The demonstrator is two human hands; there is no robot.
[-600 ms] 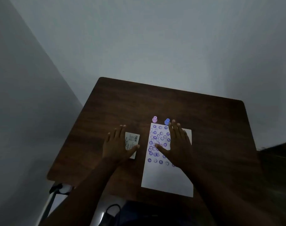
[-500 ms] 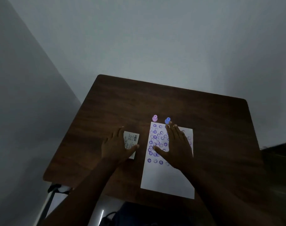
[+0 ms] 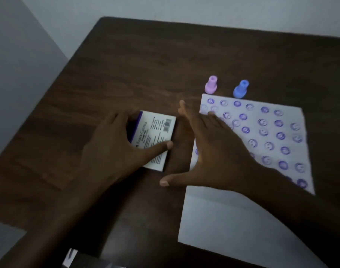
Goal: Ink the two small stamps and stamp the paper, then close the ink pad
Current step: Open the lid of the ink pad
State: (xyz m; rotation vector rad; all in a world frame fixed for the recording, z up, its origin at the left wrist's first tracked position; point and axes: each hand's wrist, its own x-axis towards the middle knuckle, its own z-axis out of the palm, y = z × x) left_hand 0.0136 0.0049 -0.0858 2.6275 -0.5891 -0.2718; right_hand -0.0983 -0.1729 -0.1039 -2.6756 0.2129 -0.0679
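Observation:
The ink pad (image 3: pixel 155 136), a white box with a barcode label and a purple edge, lies shut on the dark wooden table (image 3: pixel 138 60). My left hand (image 3: pixel 115 147) rests on its left side, thumb on the near edge, fingers around the far corner. My right hand (image 3: pixel 213 151) hovers spread over the gap between the pad and the white paper (image 3: pixel 233 219), holding nothing. The paper's far half carries several purple smiley prints. A pink stamp (image 3: pixel 211 85) and a blue stamp (image 3: pixel 240 89) stand upright just beyond the paper's far edge.
A pale wall rises behind the table and at the left. The table's left edge runs diagonally close to my left forearm. Something dark with a light patch (image 3: pixel 72 256) shows below the near table edge.
The view has closed in on the table. My right hand has slid left off the stamped area toward the ink pad. My left hand stays on the pad.

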